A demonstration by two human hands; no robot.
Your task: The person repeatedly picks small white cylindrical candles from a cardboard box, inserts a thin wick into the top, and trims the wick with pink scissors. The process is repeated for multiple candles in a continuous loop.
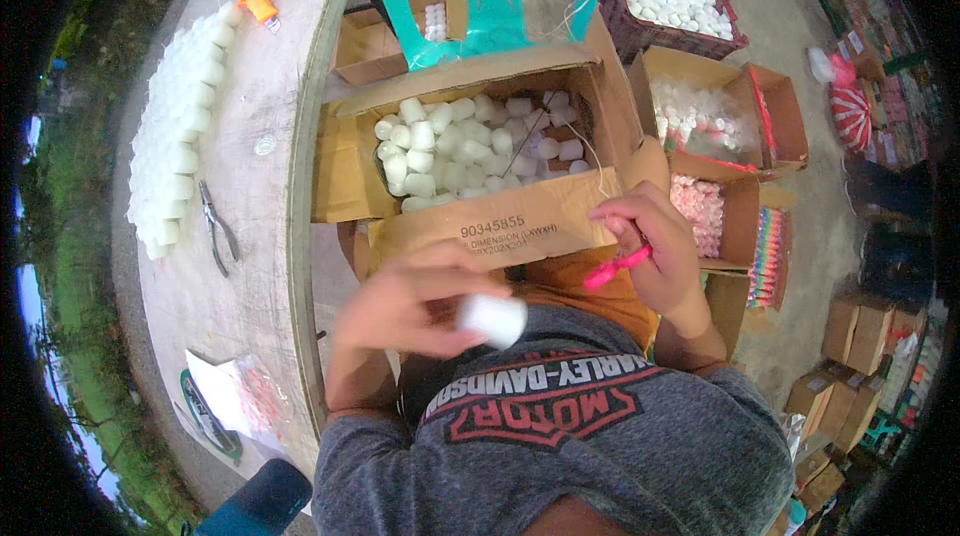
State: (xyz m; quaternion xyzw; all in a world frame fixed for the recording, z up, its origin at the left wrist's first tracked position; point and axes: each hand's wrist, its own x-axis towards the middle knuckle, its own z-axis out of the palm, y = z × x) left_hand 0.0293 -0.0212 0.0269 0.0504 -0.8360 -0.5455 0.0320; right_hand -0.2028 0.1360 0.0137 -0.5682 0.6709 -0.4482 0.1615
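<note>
In front of my chest, my left hand (425, 301) is closed round a short white cylinder (493, 321), blurred by motion, its flat end facing right. My right hand (655, 246) is curled around a bright pink loop-shaped tool (618, 266), perhaps scissors; its blades do not show. The right fingertips are beside the flap of an open cardboard box (430, 231) just ahead of me. Inside that box lie many loose white cylinders (465, 141) like the one in my left hand. Thin pale string (590, 146) hangs across the box's right side toward my right hand.
On the left table (255, 66) stand rows of white cylinders (185, 131), an orange item (258, 4), pliers (217, 226) and a paper sheet (215, 396). A teal chair (492, 11) is beyond the box. A maroon crate (665, 11) and more cartons (740, 226) line the right.
</note>
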